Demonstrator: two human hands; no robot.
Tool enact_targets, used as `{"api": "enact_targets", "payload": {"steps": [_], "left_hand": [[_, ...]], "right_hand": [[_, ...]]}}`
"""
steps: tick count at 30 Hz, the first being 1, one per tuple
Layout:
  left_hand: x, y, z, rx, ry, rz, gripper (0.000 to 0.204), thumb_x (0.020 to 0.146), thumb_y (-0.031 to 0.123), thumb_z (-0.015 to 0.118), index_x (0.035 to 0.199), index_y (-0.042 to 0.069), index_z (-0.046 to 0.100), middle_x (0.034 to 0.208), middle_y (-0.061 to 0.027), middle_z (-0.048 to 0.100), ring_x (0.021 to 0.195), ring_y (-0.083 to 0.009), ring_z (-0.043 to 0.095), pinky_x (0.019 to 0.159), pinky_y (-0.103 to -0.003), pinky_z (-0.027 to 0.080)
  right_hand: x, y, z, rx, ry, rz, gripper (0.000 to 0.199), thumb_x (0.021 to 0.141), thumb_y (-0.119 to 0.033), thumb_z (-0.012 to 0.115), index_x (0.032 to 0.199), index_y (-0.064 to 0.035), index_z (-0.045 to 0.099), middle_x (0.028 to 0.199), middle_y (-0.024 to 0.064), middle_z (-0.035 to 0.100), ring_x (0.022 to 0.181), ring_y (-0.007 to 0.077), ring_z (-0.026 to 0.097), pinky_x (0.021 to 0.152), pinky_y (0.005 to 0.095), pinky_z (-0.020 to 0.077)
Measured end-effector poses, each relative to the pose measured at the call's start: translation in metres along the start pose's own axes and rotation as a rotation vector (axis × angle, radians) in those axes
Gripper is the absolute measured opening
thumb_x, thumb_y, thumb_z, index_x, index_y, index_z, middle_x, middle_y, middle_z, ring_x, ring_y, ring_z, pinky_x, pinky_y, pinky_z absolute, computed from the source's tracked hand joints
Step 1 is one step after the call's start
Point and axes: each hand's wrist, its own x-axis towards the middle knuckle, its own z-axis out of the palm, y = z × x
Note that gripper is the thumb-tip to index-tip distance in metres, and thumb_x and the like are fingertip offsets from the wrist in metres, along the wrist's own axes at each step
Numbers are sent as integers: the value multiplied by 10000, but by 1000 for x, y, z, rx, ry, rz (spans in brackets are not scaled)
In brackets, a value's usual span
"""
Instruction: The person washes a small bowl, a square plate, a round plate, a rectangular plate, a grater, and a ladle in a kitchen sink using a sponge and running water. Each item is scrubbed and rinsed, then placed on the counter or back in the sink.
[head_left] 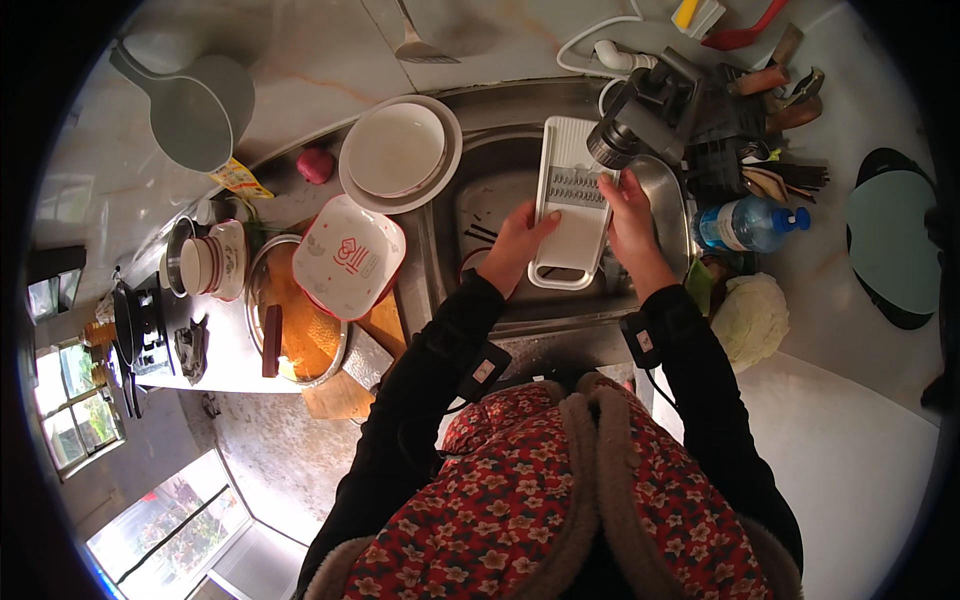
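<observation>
- Head view: I am watching the left hand (518, 243) and right hand (630, 215) gripping one white grater (571, 203) by its long edges, fingers curled around it, over the sink (470, 205) below the faucet (640, 110).
- I would judge that keeping the slotted face just beyond the fingertips, squarely under the spout, is working best.
- I am counting two stacked plates (400, 152) and one square dish (349, 257) left of the fingers, one bottle (750, 223) right.

Left hand (520, 243) and right hand (630, 215) grip a white grater (572, 215) over the sink (455, 215).
</observation>
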Motion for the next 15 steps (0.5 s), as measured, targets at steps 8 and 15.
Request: {"api": "enact_targets", "payload": {"steps": [8, 15], "left_hand": [[-9, -1, -4, -133, 69, -73, 311, 990, 213, 572, 1211, -6, 570, 1079, -68, 660, 943, -136, 637, 835, -287, 518], [-18, 10, -6, -428, 32, -232, 308, 995, 189, 523, 1238, 1, 547, 1122, -93, 640, 992, -205, 650, 832, -332, 553]], "right_hand": [[4, 13, -29, -320, -19, -2, 481, 996, -175, 558, 1449, -115, 407, 1317, 39, 552, 1140, 141, 552, 922, 299, 461], [-53, -7, -51, -983, -338, -312, 583, 892, 12, 578, 1434, -163, 450, 1419, 80, 499, 1191, 253, 566, 905, 297, 494]]}}
